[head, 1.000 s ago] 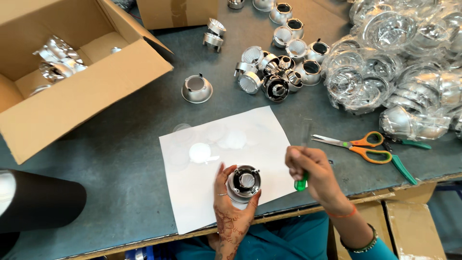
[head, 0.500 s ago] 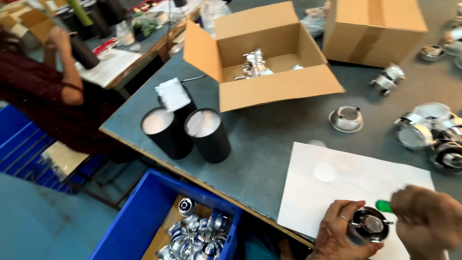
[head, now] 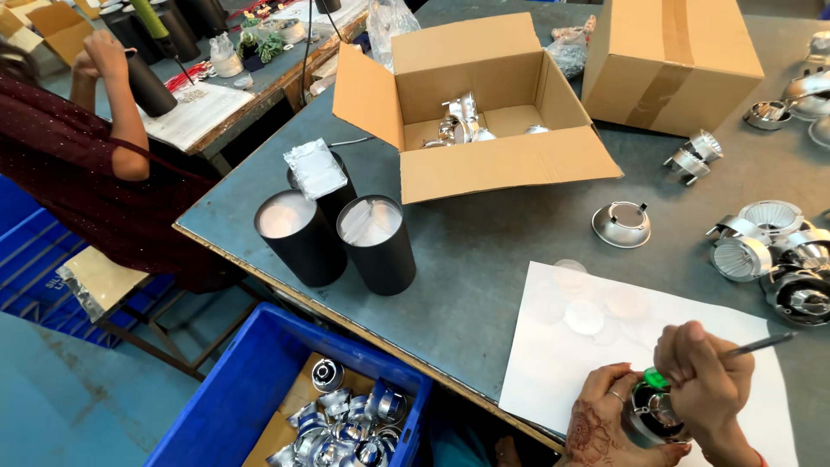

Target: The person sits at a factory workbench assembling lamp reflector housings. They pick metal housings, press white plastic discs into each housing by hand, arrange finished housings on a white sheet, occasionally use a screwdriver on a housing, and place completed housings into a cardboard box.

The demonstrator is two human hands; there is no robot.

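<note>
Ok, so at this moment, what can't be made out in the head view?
- Round metal fitting: mostly covered by the left hand and right hand.
- Green-handled tool: its tip is hidden under the right hand's fingers.
- Open cardboard box: front wall hides most of its silver contents.
- Blue crate: cut off by the bottom edge.

On the table (head: 484, 259), a sheet of paper (head: 562, 363) lies at the near edge, with the left hand (head: 605, 424) and right hand (head: 705, 380) over its near part, gripping a round metal fitting (head: 653, 413) between them. Left of the sheet stand 3 cylinders (head: 346, 229) in a cluster; behind them sits an open box (head: 475, 112) with metal parts inside, and a closed box (head: 670, 60) to its right. A bin (head: 251, 389) of parts sits below the table's near-left edge.
</note>
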